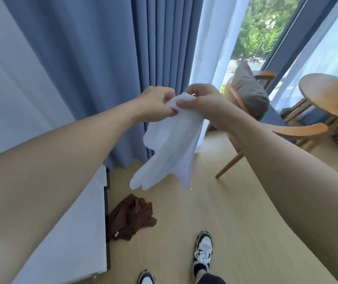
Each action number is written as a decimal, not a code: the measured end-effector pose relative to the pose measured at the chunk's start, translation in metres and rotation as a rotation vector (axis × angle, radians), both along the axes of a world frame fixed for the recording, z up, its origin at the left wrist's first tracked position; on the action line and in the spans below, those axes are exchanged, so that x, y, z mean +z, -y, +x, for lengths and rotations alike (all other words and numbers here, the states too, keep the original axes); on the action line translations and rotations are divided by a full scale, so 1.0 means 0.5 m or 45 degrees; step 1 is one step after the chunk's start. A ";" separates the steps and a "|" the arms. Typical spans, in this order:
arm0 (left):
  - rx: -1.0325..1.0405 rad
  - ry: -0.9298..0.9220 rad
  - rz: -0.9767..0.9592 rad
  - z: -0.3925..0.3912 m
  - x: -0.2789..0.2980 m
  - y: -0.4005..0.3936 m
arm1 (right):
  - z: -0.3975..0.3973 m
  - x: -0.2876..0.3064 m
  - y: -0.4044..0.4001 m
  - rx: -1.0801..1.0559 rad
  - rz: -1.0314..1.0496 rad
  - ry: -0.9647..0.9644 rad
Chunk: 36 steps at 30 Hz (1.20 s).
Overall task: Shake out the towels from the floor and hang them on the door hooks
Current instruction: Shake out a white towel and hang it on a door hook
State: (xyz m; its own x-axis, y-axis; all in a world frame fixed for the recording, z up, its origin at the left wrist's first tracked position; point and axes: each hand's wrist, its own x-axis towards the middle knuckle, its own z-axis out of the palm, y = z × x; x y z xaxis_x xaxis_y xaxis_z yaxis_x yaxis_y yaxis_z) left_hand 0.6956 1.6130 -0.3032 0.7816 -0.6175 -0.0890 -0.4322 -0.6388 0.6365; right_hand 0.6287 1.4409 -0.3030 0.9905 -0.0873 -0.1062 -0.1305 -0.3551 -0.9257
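Holding item: white towel (170,144), bunched at its top edge between your left hand (155,103) and right hand (202,103), both pinching it closed, grips almost touching; the rest hangs loose above the floor (235,222).
Second item: brown towel (131,217), crumpled on the floor beside the bed (71,232), well below the hands.
Advice: slide your grips apart along the top edge to the corners, so the cloth opens flat before you snap it downward. Keep both pinches firm. Door hooks: not in view; you will likely need to turn.
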 end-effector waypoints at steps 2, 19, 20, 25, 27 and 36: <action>-0.058 0.065 -0.014 -0.026 0.060 0.039 | -0.046 0.046 0.034 -0.057 -0.063 0.036; -0.774 -0.081 -0.119 -0.359 0.301 0.703 | -0.550 0.367 0.628 -0.703 0.282 0.594; -0.776 -0.071 -0.155 -0.391 0.297 0.759 | -0.601 0.376 0.681 -0.766 0.301 0.604; -0.675 0.088 -0.356 -0.528 0.338 0.963 | -0.789 0.362 0.855 -0.973 0.296 0.498; -0.736 0.181 -0.415 -0.583 0.366 1.044 | -0.848 0.342 0.904 -0.960 0.327 0.449; -1.115 0.436 -0.412 -0.729 0.393 1.389 | -0.993 0.330 1.132 -1.213 0.293 0.565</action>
State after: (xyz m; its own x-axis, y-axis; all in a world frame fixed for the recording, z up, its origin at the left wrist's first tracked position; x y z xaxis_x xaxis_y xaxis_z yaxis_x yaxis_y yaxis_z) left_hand 0.3310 0.9184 -0.1067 -0.0099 -0.9437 0.3306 -0.8613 0.1760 0.4767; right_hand 0.1319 0.8748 -0.1377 0.4793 -0.8674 0.1337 0.1026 -0.0959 -0.9901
